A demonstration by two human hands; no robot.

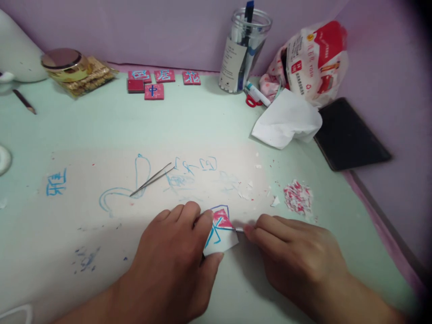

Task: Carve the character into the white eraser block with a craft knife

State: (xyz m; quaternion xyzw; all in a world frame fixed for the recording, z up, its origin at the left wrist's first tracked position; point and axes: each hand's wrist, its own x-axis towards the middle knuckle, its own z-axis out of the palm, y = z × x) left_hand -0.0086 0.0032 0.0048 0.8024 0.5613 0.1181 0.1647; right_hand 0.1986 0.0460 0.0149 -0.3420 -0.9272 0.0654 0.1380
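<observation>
My left hand (172, 261) pinches a small square piece (219, 231) between fingers and thumb, holding it down on the desk. The piece is part red, part white, with blue lines on it. My right hand (297, 256) is closed around a thin metal tool (239, 230) whose tip touches the piece's right edge. Most of the tool is hidden in my fingers.
Tweezers (151, 179) lie on the desk mat (84, 216) with blue scribbles. Red-white scrapings (298, 196) pile at right. Further back: several red tiles (153, 82), a pen jar (243, 49), tissue (286, 119), a snack bag (313, 58), a black tablet (349, 134), a gold-lidded jar (65, 64).
</observation>
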